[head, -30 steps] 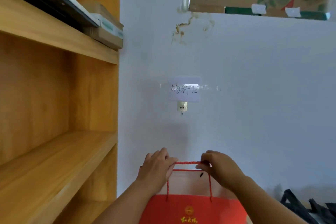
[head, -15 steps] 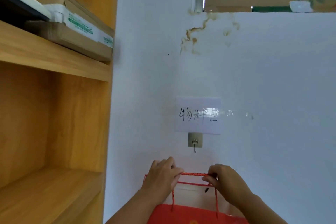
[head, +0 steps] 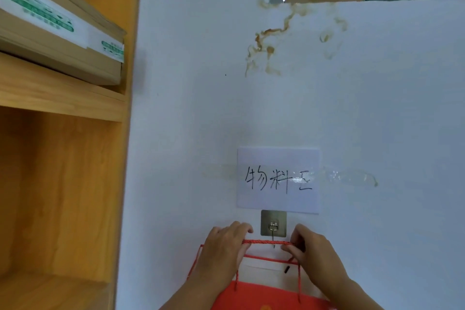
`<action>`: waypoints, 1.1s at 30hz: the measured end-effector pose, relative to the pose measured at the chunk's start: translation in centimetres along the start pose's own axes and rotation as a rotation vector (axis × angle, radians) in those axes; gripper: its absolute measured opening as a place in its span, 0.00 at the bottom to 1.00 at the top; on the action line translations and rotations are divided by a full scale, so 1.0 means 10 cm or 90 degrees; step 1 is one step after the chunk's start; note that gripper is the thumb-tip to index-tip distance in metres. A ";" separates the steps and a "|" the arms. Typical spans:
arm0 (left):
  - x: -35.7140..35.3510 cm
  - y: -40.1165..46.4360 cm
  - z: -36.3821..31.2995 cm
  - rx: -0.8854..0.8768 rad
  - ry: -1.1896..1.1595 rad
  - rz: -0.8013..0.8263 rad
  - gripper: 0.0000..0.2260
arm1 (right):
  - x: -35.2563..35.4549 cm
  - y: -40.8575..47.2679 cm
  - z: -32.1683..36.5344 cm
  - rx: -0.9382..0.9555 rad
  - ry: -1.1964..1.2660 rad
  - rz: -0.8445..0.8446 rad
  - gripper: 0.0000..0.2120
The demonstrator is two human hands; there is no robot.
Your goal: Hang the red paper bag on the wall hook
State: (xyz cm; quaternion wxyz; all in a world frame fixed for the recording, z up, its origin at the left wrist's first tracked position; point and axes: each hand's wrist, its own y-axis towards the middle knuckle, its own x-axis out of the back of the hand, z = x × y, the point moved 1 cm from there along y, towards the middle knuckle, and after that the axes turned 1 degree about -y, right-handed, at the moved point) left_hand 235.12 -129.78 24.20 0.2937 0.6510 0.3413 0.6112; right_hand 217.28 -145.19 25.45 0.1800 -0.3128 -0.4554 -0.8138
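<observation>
We held the bag's (head: 264,296) cord (head: 266,242) stretched level across the hook (head: 273,236).

Our left hand (head: 222,246) and right hand (head: 310,249) each pinched one end of the cord, fingers closed on it, the bag low against the wall (head: 377,108). The hook's plate sat just under the note (head: 278,180). The shelf (head: 63,98) edged the left; bare wall lay to the right.
</observation>
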 end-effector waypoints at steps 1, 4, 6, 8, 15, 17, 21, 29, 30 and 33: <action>-0.04 0.04 0.00 0.002 -0.006 -0.002 0.08 | -0.02 0.03 -0.05 -0.005 -0.003 -0.010 0.16; -0.20 0.15 0.03 0.000 -0.004 0.015 0.06 | -0.07 0.09 -0.18 -0.008 -0.033 -0.021 0.17; -0.30 0.20 0.06 0.004 0.005 0.026 0.06 | -0.10 0.10 -0.26 -0.005 -0.049 -0.024 0.19; -0.40 0.21 0.10 0.009 0.005 0.035 0.07 | -0.12 0.11 -0.33 -0.002 -0.063 -0.017 0.20; -0.57 0.07 0.11 0.029 -0.011 0.047 0.06 | -0.29 0.03 -0.48 -0.018 -0.067 0.022 0.17; -0.58 -0.01 0.10 0.029 -0.021 0.052 0.07 | -0.35 -0.03 -0.48 -0.021 -0.053 0.037 0.16; -0.57 -0.16 0.08 0.036 -0.032 0.050 0.12 | -0.38 -0.17 -0.40 -0.013 -0.026 0.042 0.15; -0.45 -0.57 0.04 -0.048 0.073 0.069 0.20 | -0.39 -0.65 -0.06 0.001 -0.126 -0.014 0.20; -0.39 -0.65 0.04 -0.050 0.083 0.073 0.19 | -0.35 -0.73 -0.03 0.012 -0.150 -0.025 0.21; -0.25 -0.94 0.03 -0.025 0.102 0.070 0.18 | -0.11 -0.93 0.11 0.015 -0.165 -0.065 0.21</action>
